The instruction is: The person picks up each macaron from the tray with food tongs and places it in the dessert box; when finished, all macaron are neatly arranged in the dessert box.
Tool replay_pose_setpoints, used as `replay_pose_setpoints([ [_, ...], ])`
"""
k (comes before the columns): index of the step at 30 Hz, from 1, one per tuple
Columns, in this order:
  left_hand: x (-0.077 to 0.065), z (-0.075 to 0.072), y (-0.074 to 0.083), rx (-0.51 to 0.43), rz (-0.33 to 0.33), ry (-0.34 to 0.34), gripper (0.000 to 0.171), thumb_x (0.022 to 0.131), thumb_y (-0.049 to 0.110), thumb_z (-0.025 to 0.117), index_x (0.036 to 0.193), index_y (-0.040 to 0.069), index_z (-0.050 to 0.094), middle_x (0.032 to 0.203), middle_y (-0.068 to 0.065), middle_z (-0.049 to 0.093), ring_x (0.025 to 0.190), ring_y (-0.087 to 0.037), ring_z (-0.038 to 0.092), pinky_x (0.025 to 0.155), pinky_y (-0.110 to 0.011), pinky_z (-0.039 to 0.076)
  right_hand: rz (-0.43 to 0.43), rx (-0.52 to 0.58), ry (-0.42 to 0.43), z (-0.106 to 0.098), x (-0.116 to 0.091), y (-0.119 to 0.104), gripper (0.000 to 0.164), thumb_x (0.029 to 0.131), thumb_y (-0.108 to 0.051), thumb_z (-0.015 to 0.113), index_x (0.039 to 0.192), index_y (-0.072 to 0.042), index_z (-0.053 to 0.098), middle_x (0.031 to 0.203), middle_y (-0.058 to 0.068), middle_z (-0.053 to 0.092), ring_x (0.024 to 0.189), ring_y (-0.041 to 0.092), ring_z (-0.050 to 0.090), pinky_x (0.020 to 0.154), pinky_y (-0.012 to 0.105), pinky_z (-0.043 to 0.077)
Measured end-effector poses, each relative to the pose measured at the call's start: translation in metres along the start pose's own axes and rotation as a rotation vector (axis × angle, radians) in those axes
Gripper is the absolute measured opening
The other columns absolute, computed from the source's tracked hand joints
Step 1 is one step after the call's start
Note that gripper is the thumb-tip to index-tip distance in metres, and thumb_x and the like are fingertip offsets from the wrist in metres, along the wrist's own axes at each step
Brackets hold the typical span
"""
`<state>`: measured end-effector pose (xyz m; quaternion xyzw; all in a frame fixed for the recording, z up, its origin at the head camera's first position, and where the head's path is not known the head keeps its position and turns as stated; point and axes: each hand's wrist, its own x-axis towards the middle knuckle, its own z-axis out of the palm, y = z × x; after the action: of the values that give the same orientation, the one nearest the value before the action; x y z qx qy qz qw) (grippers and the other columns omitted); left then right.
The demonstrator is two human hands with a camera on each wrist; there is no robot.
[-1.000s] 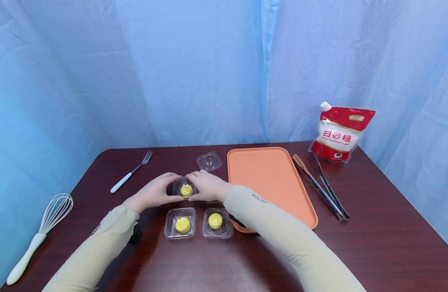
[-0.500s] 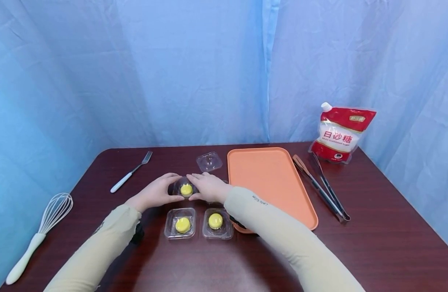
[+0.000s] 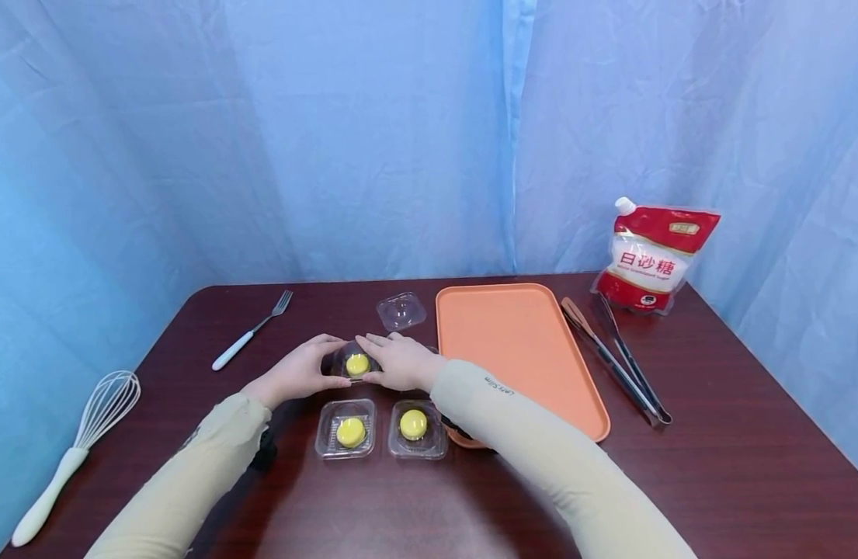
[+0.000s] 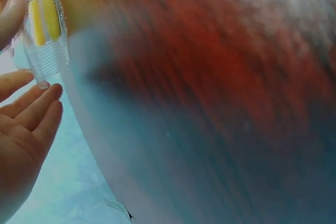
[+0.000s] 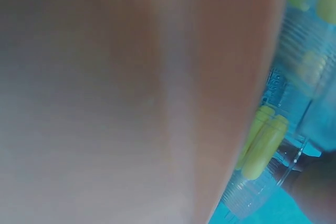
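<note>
Two hands meet around a small clear plastic box (image 3: 352, 375) with a yellow macaron (image 3: 357, 365) inside. My left hand (image 3: 303, 371) grips its left side, thumb at the near edge and fingers at the far one. From the right, my right hand (image 3: 402, 363) holds the same box, thumb near and fingertips over the far side. In the left wrist view, fingertips touch the edge of the clear box (image 4: 51, 59). Nearer the person stand a left box (image 3: 328, 446) and a right box (image 3: 399, 446), each with a yellow macaron. Another clear container is mostly hidden behind the right hand.
A clear lid (image 3: 401, 311) lies behind the hands. An orange tray (image 3: 512, 334) sits right of the boxes, under the right forearm. Farther right are tongs (image 3: 620, 365) and a sugar pouch (image 3: 648, 260). A fork (image 3: 252, 332) and whisk (image 3: 86, 442) lie left.
Both hands stay around the same box with hardly any movement. The other boxes, the lid and the tray have not moved.
</note>
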<state>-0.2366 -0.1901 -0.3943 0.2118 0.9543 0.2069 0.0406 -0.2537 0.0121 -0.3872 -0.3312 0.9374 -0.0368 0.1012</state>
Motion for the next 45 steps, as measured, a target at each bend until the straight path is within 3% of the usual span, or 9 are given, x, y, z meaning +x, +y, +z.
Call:
replay_pose_setpoints([
  [27, 0.0007, 0.0031, -0.0018, -0.009, -0.024, -0.006, 0.068, 0.079, 0.033, 0.076, 0.133, -0.001, 0.051, 0.132, -0.021, 0.050, 0.119, -0.035, 0.053, 0.097, -0.048, 0.046, -0.004, -0.013, 0.012, 0.0000, -0.0031, -0.0012, 0.070, 0.096, -0.050, 0.045, 0.153, -0.021, 0.017, 0.157, 0.002, 0.023, 0.140, 0.032, 0.029, 0.114, 0.042, 0.027],
  [45, 0.0000, -0.0013, 0.0003, -0.016, -0.016, -0.024, 0.068, 0.080, 0.033, 0.076, 0.133, -0.002, 0.052, 0.133, -0.021, 0.049, 0.120, -0.035, 0.052, 0.097, -0.048, 0.046, -0.029, -0.030, 0.036, -0.0037, -0.0032, 0.0044, 0.069, 0.094, -0.053, 0.048, 0.151, -0.020, 0.026, 0.152, 0.005, 0.033, 0.140, 0.029, 0.031, 0.115, 0.041, 0.026],
])
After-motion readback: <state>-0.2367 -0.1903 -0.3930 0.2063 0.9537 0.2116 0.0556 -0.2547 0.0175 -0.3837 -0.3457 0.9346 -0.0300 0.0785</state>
